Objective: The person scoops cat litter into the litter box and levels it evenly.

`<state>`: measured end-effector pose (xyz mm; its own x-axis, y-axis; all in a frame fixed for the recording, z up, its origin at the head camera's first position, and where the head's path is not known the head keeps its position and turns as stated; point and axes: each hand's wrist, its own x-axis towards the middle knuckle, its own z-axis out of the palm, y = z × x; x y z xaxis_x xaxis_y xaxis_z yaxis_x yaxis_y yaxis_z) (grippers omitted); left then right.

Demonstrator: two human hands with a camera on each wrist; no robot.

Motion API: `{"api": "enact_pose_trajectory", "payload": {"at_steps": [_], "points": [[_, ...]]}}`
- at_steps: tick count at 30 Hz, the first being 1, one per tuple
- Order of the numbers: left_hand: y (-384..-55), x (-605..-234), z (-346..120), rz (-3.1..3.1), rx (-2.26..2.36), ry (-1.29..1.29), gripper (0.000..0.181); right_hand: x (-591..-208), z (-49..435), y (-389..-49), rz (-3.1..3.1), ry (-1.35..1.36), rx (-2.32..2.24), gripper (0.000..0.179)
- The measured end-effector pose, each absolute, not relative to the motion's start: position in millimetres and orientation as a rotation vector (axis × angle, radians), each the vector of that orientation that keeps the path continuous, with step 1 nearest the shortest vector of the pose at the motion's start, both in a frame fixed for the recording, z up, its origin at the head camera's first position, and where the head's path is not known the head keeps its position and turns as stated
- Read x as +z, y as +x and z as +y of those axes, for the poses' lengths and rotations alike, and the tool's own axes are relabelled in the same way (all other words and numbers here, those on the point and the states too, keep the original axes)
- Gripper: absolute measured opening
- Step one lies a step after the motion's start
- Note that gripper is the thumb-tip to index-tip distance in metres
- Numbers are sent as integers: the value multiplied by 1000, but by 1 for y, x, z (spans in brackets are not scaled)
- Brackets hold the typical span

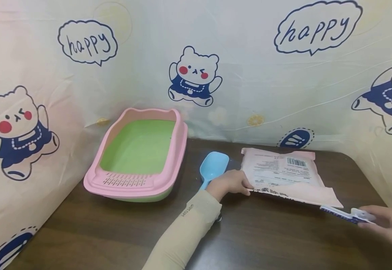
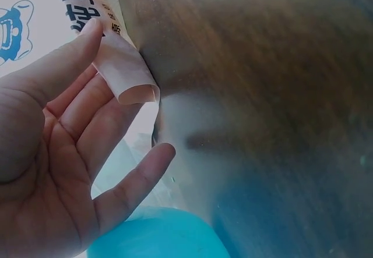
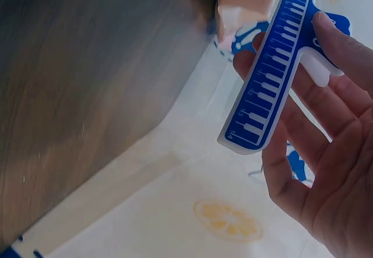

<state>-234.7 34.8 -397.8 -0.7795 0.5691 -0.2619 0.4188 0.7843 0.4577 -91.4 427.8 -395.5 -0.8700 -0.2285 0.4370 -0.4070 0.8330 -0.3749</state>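
A pale pink printed bag (image 1: 280, 170) with a barcode lies flat on the table, its near edge folded over. My left hand (image 1: 233, 183) pinches the left end of that fold between thumb and fingers; the folded end (image 2: 131, 77) shows as a small open roll in the left wrist view. My right hand (image 1: 385, 221) holds a sealing clip (image 3: 271, 66) by its handles, thumb on one side and fingers on the other. White and blue, the clip carries a piano-key and ruler print. Its far tip is close to the fold's right corner; whether they touch I cannot tell.
Left of the bag, a light blue scoop (image 1: 214, 165) lies with its handle partly behind my left hand. A pink-rimmed litter box (image 1: 179, 157) with a green inside stands at the back left. Printed sheeting (image 1: 243, 75) hangs round the table (image 1: 267, 240). A small dark object peeks out by my left sleeve.
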Motion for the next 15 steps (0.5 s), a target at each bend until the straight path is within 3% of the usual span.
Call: {"api": "enact_pose_trajectory", "payload": {"at_steps": [11, 15], "points": [[-232, -398, 37, 2610, 568, 693, 26, -404, 416, -100, -2807, 785, 653, 31], [-233, -401, 39, 2631, 560, 678, 27, -405, 414, -104, -2948, 924, 807, 20]]}}
